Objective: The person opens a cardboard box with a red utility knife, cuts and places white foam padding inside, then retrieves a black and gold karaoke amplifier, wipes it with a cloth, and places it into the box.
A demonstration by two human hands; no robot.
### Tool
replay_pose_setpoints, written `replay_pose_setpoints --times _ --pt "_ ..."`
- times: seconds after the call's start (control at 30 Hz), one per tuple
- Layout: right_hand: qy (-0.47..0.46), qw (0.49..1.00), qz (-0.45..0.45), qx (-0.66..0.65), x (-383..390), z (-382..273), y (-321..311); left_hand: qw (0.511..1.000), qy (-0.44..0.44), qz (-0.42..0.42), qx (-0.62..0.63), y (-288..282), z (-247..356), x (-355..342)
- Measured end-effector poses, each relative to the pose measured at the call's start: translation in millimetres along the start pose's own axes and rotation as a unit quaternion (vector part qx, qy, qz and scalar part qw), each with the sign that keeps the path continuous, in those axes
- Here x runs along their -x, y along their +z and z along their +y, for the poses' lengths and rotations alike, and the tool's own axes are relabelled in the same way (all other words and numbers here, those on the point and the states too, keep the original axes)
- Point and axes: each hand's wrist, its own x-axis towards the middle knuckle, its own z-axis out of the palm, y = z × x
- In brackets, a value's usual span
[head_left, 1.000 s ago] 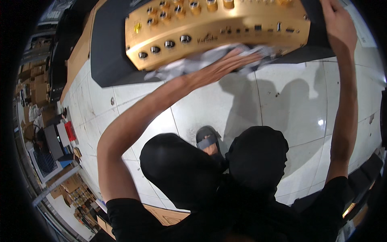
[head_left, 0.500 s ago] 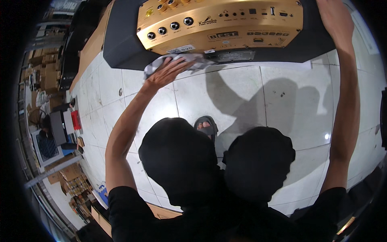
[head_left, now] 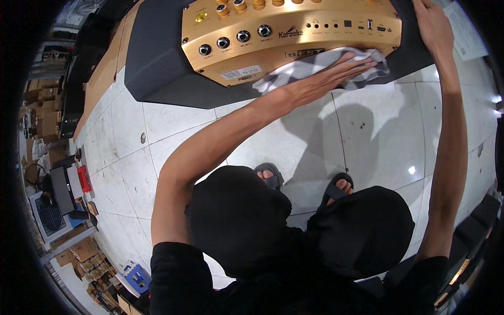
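Observation:
A black karaoke speaker (head_left: 163, 73) with a gold control panel (head_left: 220, 65) fills the top of the view. The panel carries knobs, round jack sockets and small ports. My left hand (head_left: 333, 76) holds a grey-and-white checked cloth (head_left: 294, 71) against the panel's lower part, its fingers stretched along the fabric. The cloth covers some of the panel's print and lower edge. At the speaker's right end, my right hand (head_left: 433, 26) grips the side, its fingertips partly out of sight.
White floor tiles (head_left: 178, 123) lie below the speaker, and my sandalled feet stand there. Flattened brown cardboard (head_left: 100, 86) is at the upper left. Stacked cartons (head_left: 50, 113), a red item (head_left: 84, 178) and a blue crate (head_left: 136, 278) line the left. Dark boxes (head_left: 472, 228) stand at the lower right.
My left hand has slid the cloth rightward along the speaker, from its lower front edge onto the gold panel. My right hand stays at the right end. A second foot has come into view.

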Motion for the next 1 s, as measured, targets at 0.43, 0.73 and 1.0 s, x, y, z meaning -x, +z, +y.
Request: replay_pose_setpoints --times 0.43,0.73,1.0 --pt "0.025 1.0 0.004 -0.015 1.2 -7.4 -4.4 0.989 0.104 -0.104 -0.028 70.2 18.1 213.6" --pt "-0.019 1.0 0.01 -0.016 -9.2 18.9 5.9 0.933 0.228 -0.054 -0.274 16.3 46.0 -14.9" --pt "-0.058 0.998 0.026 -0.001 8.1 6.3 -4.4 0.966 0.219 -0.067 -0.117 81.1 44.0 182.8"
